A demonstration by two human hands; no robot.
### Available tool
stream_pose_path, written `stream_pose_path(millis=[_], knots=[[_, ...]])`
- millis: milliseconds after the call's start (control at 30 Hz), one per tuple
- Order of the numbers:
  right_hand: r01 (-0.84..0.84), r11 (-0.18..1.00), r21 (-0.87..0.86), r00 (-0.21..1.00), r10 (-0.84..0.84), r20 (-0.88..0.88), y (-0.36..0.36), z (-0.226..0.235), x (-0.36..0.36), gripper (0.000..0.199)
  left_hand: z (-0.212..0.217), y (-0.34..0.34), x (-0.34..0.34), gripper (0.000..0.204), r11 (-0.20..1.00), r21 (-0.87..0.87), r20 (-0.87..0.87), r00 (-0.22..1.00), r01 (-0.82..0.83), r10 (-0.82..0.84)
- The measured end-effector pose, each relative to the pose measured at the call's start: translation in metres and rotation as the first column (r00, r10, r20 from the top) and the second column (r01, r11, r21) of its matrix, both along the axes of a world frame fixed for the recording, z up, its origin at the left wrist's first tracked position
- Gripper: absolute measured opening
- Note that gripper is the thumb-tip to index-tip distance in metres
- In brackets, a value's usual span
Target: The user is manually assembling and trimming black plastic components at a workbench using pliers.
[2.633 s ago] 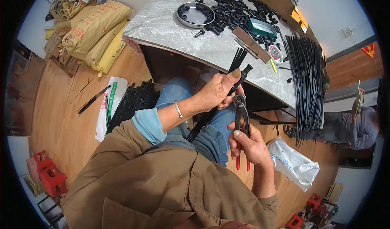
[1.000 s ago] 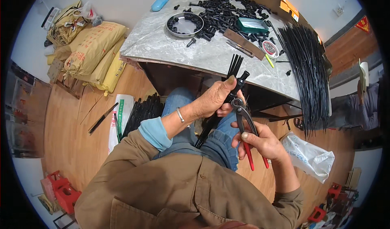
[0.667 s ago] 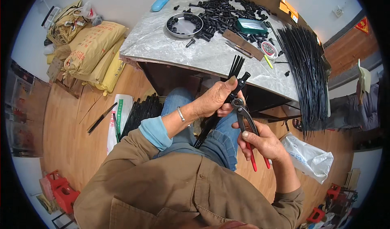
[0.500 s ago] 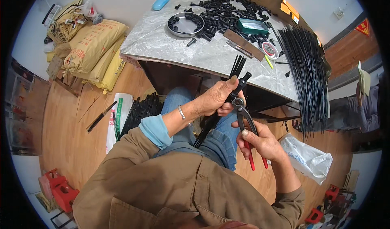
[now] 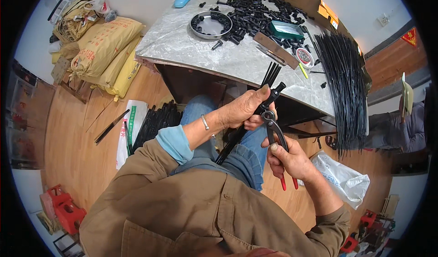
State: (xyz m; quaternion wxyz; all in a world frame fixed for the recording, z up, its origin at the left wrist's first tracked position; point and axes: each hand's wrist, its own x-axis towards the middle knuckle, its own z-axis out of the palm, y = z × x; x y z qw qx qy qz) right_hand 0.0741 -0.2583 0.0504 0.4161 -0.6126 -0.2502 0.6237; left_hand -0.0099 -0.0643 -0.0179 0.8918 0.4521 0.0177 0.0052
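Note:
My left hand (image 5: pixel 250 109) is wrapped round a bundle of thin black rods (image 5: pixel 272 72), whose upper ends stick out past the thumb and whose lower part slants down to my lap. A black tubular fitting (image 5: pixel 277 89) with a knobbed end projects beside the rods from the same grip. In my right hand (image 5: pixel 292 156) are end-cutting pincers (image 5: pixel 277 131) with dark jaws and red handle ends. The round jaws meet against the fitting's lower side, just under my left fingers. Exactly what lies between the jaws is too small to make out.
Ahead stands a grey marbled table (image 5: pixel 173 47) with a heap of black fittings (image 5: pixel 260 10), a round metal tray (image 5: pixel 207 36), a green box (image 5: pixel 286 30) and long black rods (image 5: pixel 340 88). More rods (image 5: pixel 159 120) lie left of my knees. Another person (image 5: pixel 401 124) is at right.
The pincers' handles have come slightly closer together, with the jaws staying at the fitting. My left hand keeps its grip, and the whole view has shifted a little.

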Motion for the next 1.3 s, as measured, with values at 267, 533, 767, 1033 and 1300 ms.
stream_pose_path(millis=[267,533,767,1033,1300], knots=[[-0.083,0.993,-0.087,0.997,0.082,-0.008,0.003,0.003,0.004,0.027,-0.003,0.005,0.005,0.076,0.998,0.0,0.037,0.997,0.063,-0.063],[-0.128,0.972,0.198,0.522,-0.103,0.847,0.024,0.007,0.05,0.021,-0.011,0.015,0.017,0.078,0.994,0.026,-0.055,0.993,-0.108,0.109],[0.276,0.947,0.167,-0.003,-0.173,0.985,0.106,-0.026,0.215,0.03,-0.018,0.018,0.023,0.064,0.979,0.033,-0.026,0.979,-0.203,0.204],[0.291,0.954,0.075,0.008,-0.081,0.997,0.163,-0.046,0.267,0.027,-0.027,0.033,0.031,0.057,0.956,0.07,-0.1,0.951,-0.285,0.291],[0.22,0.975,-0.04,-0.121,0.068,0.99,0.18,-0.047,0.272,0.027,-0.028,0.032,0.037,0.059,0.959,0.095,-0.091,0.956,-0.269,0.277]])
